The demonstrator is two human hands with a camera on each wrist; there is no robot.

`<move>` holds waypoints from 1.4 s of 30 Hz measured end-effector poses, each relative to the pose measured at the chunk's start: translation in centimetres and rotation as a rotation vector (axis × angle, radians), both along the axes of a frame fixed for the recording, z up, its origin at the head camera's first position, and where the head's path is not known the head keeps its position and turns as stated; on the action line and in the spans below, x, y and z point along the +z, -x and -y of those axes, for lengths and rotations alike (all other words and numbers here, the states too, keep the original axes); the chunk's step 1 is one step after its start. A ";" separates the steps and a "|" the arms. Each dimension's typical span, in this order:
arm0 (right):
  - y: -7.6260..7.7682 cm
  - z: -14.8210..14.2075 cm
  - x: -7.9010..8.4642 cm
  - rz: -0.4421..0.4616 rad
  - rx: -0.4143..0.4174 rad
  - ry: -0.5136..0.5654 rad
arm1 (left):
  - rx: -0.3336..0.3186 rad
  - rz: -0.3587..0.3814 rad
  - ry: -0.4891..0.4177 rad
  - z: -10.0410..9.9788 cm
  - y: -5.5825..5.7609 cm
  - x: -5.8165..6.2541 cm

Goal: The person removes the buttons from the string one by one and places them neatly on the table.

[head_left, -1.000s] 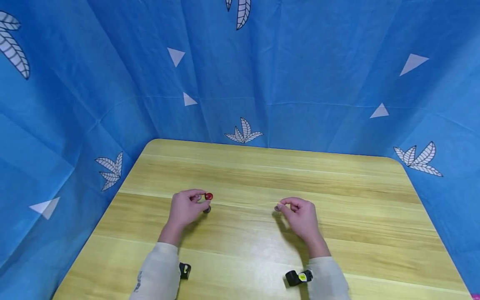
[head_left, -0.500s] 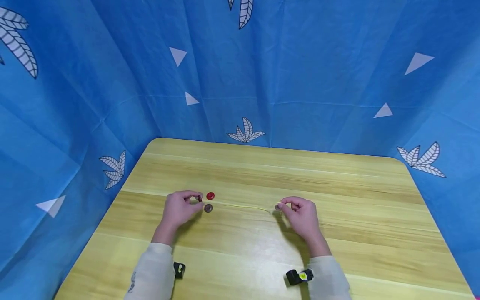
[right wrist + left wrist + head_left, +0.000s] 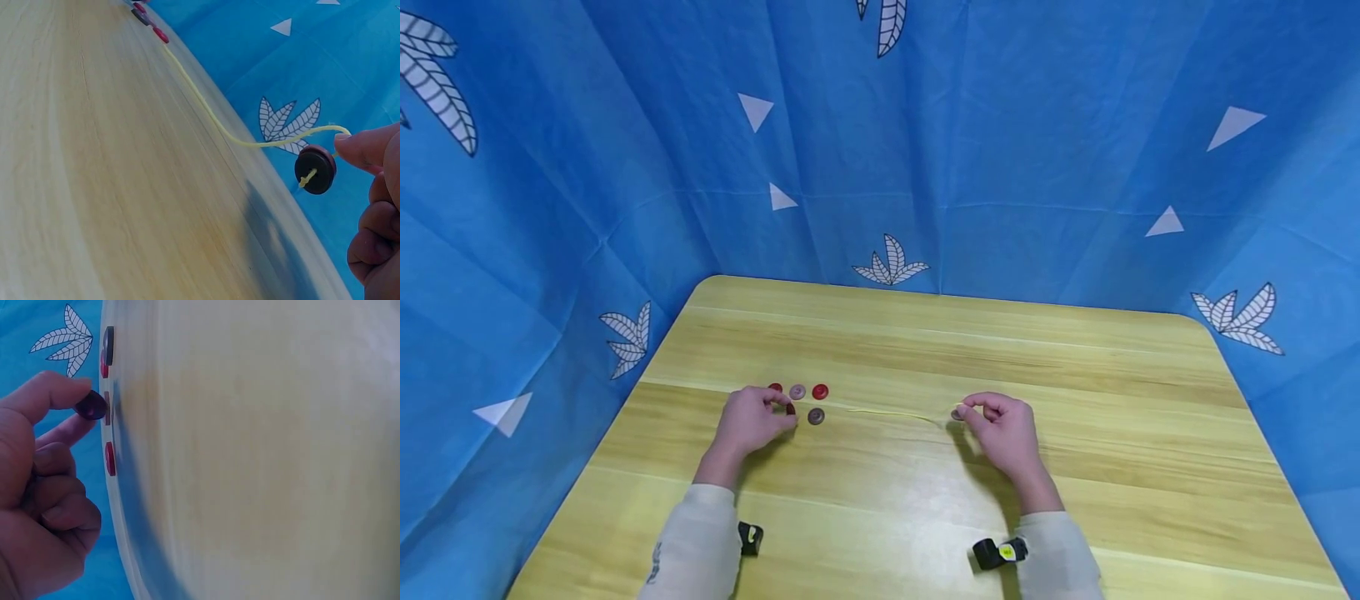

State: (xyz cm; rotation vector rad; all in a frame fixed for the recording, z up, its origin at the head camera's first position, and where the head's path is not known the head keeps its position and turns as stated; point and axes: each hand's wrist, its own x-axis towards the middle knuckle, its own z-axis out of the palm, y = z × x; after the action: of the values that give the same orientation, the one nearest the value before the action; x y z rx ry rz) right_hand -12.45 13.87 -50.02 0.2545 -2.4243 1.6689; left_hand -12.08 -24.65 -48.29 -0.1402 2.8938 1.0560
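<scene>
Between thumb and index finger, my left hand (image 3: pixel 749 422) pinches a dark red button (image 3: pixel 91 405), tilted on edge just above the table. Near it lie a brown button (image 3: pixel 816 416), a pinkish button (image 3: pixel 797 392) and a red button (image 3: pixel 821 391). Another red button (image 3: pixel 775 387) is partly covered by the left fingers. My right hand (image 3: pixel 1004 429) pinches a yellow cord (image 3: pixel 209 119) near one end. Dark buttons (image 3: pixel 314 170), at least two stacked, hang on that end against a knot. The rest of the cord trails left over the table.
A pale wooden table (image 3: pixel 880 517) lies under both hands. Blue cloth (image 3: pixel 1037 150) with leaf and triangle prints hangs behind and along the sides. A black wrist camera (image 3: pixel 997 553) sits at the right sleeve.
My left hand has drawn back left and slightly nearer with the dark red button, uncovering the buttons beside it. The right hand has stayed almost still.
</scene>
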 end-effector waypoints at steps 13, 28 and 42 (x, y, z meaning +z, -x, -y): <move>-0.2 -0.1 -0.1 -0.002 -0.014 0.008 | -0.037 0.025 0.029 0.2 0.4 -0.5; -0.8 0.7 1.7 0.008 -0.021 0.020 | -0.030 0.017 0.048 0.3 0.6 -0.9; -0.2 0.1 0.1 0.036 0.002 0.064 | -0.058 -0.124 -0.087 -2.6 1.2 0.7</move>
State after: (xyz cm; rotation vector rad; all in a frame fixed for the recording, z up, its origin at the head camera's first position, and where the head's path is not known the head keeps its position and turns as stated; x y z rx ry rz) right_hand -12.29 13.74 -49.91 0.2195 -2.3924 1.7631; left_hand -13.25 -22.02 -47.63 0.0129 2.9327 1.2194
